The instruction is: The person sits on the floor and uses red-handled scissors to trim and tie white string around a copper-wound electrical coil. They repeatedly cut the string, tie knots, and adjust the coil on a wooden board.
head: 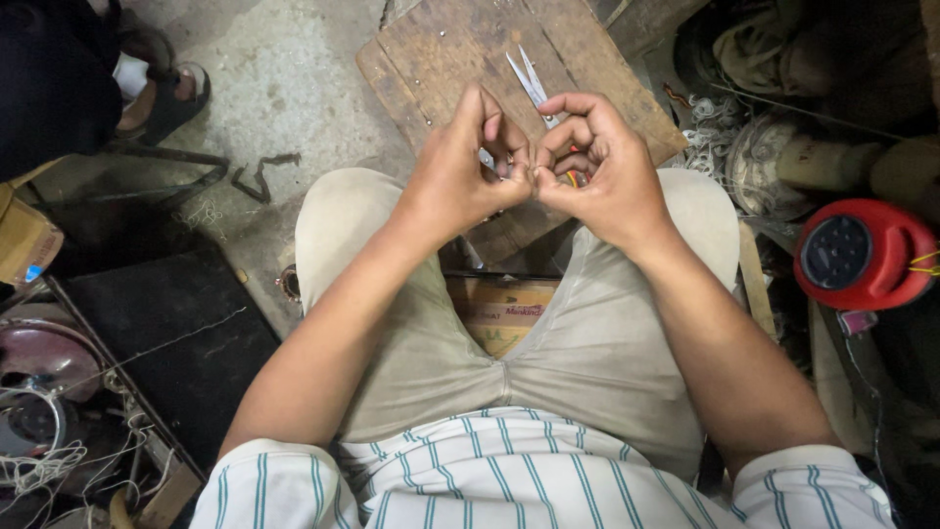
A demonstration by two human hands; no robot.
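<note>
Concrete floor [284, 78] filled the 11 o'clock part of the frame, grey and stained. Seated person's beige trousers [597, 343] took the centre, knees apart, striped shirt [509, 470] at 6 o'clock. Worn wooden board [460, 49] sat at 12 o'clock, just past the knees, tilted as a diamond. Red round reel-type casing [862, 255] with a black face was at 3 o'clock, well apart from the hands. Pale coiled wire [44, 460] lay at 8 o'clock. Another person's sandalled foot [162, 88] showed at 10 o'clock.

Left hand [460, 176] and right hand [602, 176] met over the board's near edge, fingertips touching at centre, about 12 o'clock from the lap. Both were curled shut, pinching something tiny between thumbs and forefingers; too small to identify. Right hand also had a red-handled tool [572, 177] tucked under its fingers, mostly hidden.

Steel scissors [529, 83] lay on the board at 12 o'clock from the hands, blades slightly apart, handles hidden behind the right hand's fingers.
</note>
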